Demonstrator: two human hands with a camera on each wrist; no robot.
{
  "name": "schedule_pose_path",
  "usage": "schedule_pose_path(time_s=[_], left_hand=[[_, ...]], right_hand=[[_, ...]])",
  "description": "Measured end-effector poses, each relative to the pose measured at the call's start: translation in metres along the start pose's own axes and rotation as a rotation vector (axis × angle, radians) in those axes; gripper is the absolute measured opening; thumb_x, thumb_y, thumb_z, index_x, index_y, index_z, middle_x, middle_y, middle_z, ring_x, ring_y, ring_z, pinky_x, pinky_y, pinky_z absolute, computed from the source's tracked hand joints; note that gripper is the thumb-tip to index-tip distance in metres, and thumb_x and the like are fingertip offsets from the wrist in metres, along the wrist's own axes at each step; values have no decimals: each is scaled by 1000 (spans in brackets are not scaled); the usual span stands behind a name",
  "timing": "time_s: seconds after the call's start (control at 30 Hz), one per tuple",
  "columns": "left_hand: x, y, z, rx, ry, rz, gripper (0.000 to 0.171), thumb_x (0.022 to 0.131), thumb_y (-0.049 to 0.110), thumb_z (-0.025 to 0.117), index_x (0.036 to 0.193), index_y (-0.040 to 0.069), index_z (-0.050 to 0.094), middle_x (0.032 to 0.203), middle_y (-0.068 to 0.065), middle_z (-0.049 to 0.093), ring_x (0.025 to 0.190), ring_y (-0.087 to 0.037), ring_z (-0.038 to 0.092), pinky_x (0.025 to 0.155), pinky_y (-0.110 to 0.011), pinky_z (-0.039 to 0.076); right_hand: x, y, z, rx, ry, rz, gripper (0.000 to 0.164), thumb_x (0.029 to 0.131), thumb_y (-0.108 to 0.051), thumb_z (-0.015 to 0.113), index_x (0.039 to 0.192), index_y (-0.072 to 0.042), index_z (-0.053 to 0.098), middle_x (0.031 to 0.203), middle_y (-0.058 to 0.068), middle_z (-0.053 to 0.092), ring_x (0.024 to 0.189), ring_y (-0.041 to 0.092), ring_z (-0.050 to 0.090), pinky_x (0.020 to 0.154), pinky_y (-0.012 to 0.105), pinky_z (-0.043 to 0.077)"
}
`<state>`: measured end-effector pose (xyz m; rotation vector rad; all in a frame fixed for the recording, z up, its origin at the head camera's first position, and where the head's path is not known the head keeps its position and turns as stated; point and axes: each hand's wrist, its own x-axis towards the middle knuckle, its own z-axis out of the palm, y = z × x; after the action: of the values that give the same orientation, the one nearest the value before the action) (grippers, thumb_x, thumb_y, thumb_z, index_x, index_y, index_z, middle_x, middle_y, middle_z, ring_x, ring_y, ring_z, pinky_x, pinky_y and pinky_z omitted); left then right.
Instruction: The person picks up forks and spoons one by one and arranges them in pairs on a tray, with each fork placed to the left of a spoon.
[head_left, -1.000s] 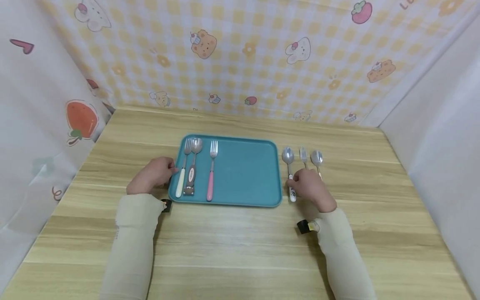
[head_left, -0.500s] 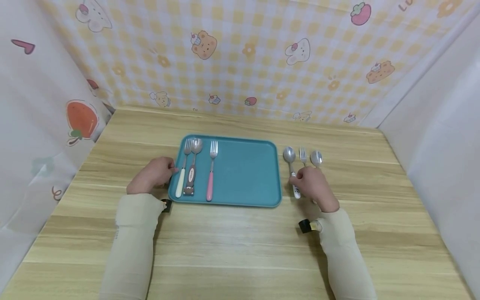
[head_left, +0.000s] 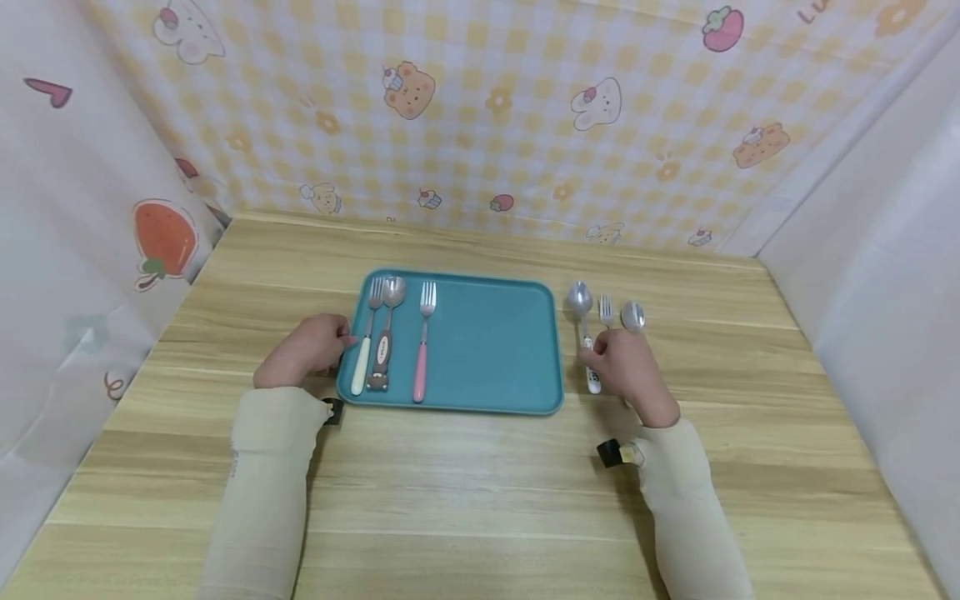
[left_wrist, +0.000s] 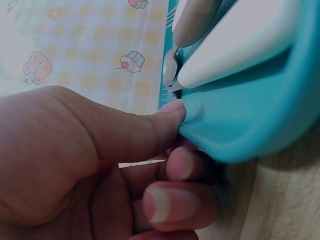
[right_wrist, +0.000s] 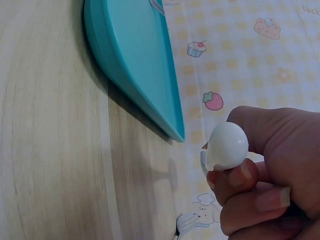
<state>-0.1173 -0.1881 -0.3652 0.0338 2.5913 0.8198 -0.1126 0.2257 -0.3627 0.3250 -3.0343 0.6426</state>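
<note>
White-handled spoon [head_left: 581, 302]: it is in R hand, just beside the tray's right edge, over the tabletop; bowl points to the back wall. In R wrist view the handle end looks lifted, w/ a shadow on the wood; how high, I cannot tell.
R hand [head_left: 626, 363]: thumb and index finger [right_wrist: 239, 176] pinch the white handle btw them; the other fingers are curled below.
Teal tray [head_left: 491, 342]: flat on the tabletop, approx. in the middle, w/ a raised rim and rounded corners.
L hand [head_left: 318, 343]: it pinches the tray's left rim, thumb [left_wrist: 170, 114] on the upper side, fingers underneath.
Cutlery on tray: 3 pcs., all in the left part, heads to the back: cream-handled fork [head_left: 362, 365], brown-handled spoon [head_left: 382, 354] w/ a bear-shaped end, pink-handled fork [head_left: 421, 367] a bit apart.
Cutlery right of R hand's spoon: small fork [head_left: 606, 311], then another spoon [head_left: 633, 316]; R hand hides most of their handles.
Sleeves: both light beige, w/ a small black device [head_left: 610, 453] at R wrist and a similar one at L wrist.
Tabletop [head_left: 465, 500]: light wood grain.
Back cloth [head_left: 495, 142]: yellow-white check w/ bears, rabbits, cupcakes, etc.
Side cloths: white; the left one [head_left: 67, 275] has a big strawberry print.
</note>
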Motion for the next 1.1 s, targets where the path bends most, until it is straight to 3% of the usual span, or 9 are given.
schedule_pose_path(time_s=[0.23, 0.4, 0.7, 1.1], left_hand=[[0, -3, 0, -21, -6, -15, 20, 95, 14, 42, 85, -2, 50, 66, -10, 49, 53, -18, 48, 50, -28, 41], [0, -3, -1, -34, -2, 3, 20, 95, 15, 43, 84, -1, 50, 65, -9, 48, 52, -19, 47, 49, -29, 41], [1, -4, -1, -29, 1, 3, 20, 95, 14, 42, 83, -1, 50, 64, -9, 48, 52, -18, 47, 50, -28, 41], [-1, -2, -3, -19, -3, -2, 20, 94, 14, 43, 83, -1, 50, 64, -9, 48, 54, -19, 48, 50, -29, 41]], right_hand=[[2, -7, 6, -30, 27, -78, 31, 77, -17, 57, 50, -10, 44, 43, -3, 36, 39, 9, 33, 37, 25, 29], [1, -15, 14, -49, 11, -66, 32, 77, -15, 56, 50, -11, 39, 43, -3, 32, 38, 9, 31, 36, 24, 27], [-3, -39, 18, -57, -21, -93, 26, 77, -13, 55, 54, -11, 42, 45, -2, 35, 39, 9, 34, 36, 23, 28], [9, -72, 28, -26, -58, -115, 28, 78, -16, 56, 54, -11, 42, 45, -1, 39, 39, 10, 38, 35, 22, 30]])
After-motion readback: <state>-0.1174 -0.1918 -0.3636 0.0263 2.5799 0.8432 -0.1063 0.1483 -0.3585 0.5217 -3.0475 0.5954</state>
